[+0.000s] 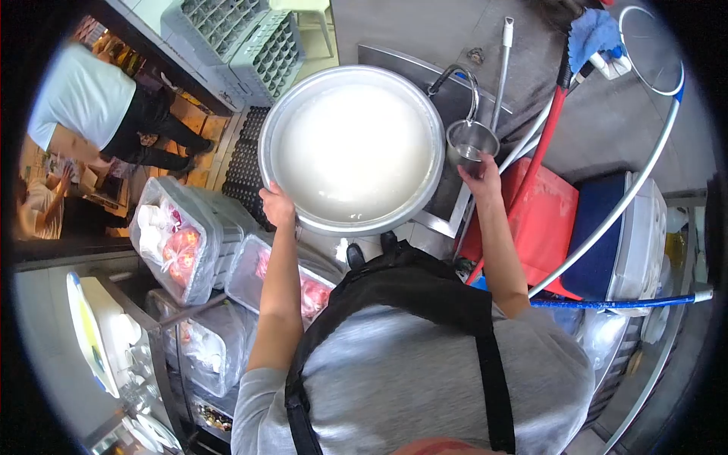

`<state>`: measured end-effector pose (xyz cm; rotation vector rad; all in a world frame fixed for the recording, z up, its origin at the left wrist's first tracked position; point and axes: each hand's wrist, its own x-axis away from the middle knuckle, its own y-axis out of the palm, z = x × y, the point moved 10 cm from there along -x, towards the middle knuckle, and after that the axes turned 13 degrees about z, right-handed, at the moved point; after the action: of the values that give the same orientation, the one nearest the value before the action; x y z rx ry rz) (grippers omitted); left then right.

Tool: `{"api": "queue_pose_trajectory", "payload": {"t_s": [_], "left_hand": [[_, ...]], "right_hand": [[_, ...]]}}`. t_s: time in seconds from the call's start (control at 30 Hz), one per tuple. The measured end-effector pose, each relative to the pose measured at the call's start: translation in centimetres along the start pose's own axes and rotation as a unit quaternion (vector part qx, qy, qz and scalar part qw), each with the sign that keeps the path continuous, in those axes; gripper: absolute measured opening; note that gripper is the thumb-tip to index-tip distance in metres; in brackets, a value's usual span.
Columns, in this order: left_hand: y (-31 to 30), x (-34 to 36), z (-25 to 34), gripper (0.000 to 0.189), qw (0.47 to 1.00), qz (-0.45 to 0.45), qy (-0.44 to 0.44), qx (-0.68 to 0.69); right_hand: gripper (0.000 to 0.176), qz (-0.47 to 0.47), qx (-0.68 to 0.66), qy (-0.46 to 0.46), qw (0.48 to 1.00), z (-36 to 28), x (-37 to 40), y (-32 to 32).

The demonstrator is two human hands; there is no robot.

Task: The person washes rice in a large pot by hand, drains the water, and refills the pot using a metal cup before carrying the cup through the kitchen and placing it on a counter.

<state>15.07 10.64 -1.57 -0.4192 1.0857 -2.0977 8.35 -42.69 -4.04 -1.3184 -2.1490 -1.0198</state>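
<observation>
One wide metal basin (265,144): straight ahead of you, its round mouth facing up.
White contents (350,140): inside the basin, spread across nearly its whole width.
Left hand (278,206): yours, at the basin's near-left rim, fingers curled in and closed on the edge.
Left forearm (279,296): extends forward to the basin, only slightly bent at the elbow.
Metal cup (472,136): just right of the basin, its open top turned toward you.
Right hand (484,178): yours, right of the basin, thumb and fingers partly spread around the cup's near side, holding it.
Right forearm (506,235): angles inward to the basin's right side, your elbow set out wide.
Faucet (474,91): at the basin's far right, spout curving down to the cup.
Black apron (394,280): on your front, at the basin's near side.
Red plastic item (531,220): right of the basin, beyond your right forearm.
Grey crates (265,61): beyond the basin, to its left.
Another person (83,91): well left of the basin, in a white top.
</observation>
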Motion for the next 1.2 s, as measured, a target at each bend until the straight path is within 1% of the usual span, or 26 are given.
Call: {"api": "queue_pose_trajectory", "payload": {"t_s": [0.07, 0.17, 0.27, 0.3, 0.4, 0.43, 0.53, 0.57, 0.67, 0.7, 0.8, 0.9, 1.0, 1.07, 1.1, 1.2], "left_hand": [[0.2, -0.1, -0.1, 0.047, 1.000, 0.001, 0.005, -0.003], [0.6, -0.3, -0.3, 0.047, 1.000, 0.005, 0.011, -0.002], [0.7, -0.4, -0.3, 0.048, 1.000, 0.000, 0.014, 0.006], [0.7, -0.3, -0.3, 0.048, 1.000, -0.004, 0.014, 0.009], [0.7, -0.3, -0.3, 0.048, 1.000, 0.001, 0.015, 0.010], [0.3, 0.0, 0.1, 0.048, 1.000, 0.001, 0.013, 0.018], [0.5, -0.3, -0.1, 0.048, 0.999, 0.001, 0.029, 0.016], [0.5, -0.2, -0.1, 0.048, 0.999, 0.001, 0.027, 0.017], [0.3, 0.0, 0.1, 0.048, 0.999, 0.007, 0.030, 0.009], [0.3, 0.0, 0.1, 0.048, 1.000, 0.002, 0.025, 0.006], [0.7, -0.2, -0.2, 0.050, 1.000, 0.001, 0.028, 0.003], [0.7, -0.2, -0.3, 0.051, 1.000, -0.008, 0.026, 0.003], [1.1, -0.5, -0.4, 0.053, 0.999, -0.011, 0.040, 0.019], [1.2, -0.5, -0.7, 0.054, 0.999, -0.012, 0.027, 0.020], [1.3, -0.7, -0.7, 0.054, 0.999, -0.013, 0.022, 0.022], [1.4, -0.8, -0.6, 0.054, 0.998, -0.003, 0.033, 0.053]], "right_hand": [[0.031, 0.022, -0.031, 0.020, 0.999, 1.3, -1.7, -0.5], [0.024, 0.058, -0.022, 0.028, 0.998, 1.7, -1.9, -1.3], [0.024, 0.018, -0.025, 0.035, 0.999, 1.5, -0.6, -0.6], [0.034, -0.011, -0.022, 0.029, 0.999, 1.6, -1.0, -0.5], [0.033, 0.017, -0.041, 0.043, 0.998, 1.6, 0.0, -0.7], [0.033, 0.028, -0.043, 0.033, 0.998, 1.5, 0.4, -0.7], [0.024, -0.004, -0.048, 0.051, 0.998, 1.7, 0.4, -0.6], [0.021, 0.004, -0.069, 0.062, 0.996, 1.9, 0.3, -0.8], [0.031, 0.018, -0.083, 0.035, 0.996, 2.0, -0.4, -1.4], [0.029, 0.011, -0.097, 0.054, 0.994, 2.4, -1.4, -1.7], [0.018, 0.020, -0.097, 0.053, 0.994, 2.3, -0.5, -1.6], [0.018, 0.021, -0.078, 0.051, 0.995, 2.1, -0.7, -1.6], [0.018, -0.004, -0.086, 0.046, 0.995, 1.8, -0.1, -1.1], [0.027, -0.011, -0.071, 0.050, 0.996, 2.1, -1.1, -1.2], [0.026, -0.019, -0.079, 0.061, 0.995, 2.2, -1.5, -1.3], [0.020, 0.004, -0.087, 0.045, 0.995, 1.9, -1.1, -1.5]]}}
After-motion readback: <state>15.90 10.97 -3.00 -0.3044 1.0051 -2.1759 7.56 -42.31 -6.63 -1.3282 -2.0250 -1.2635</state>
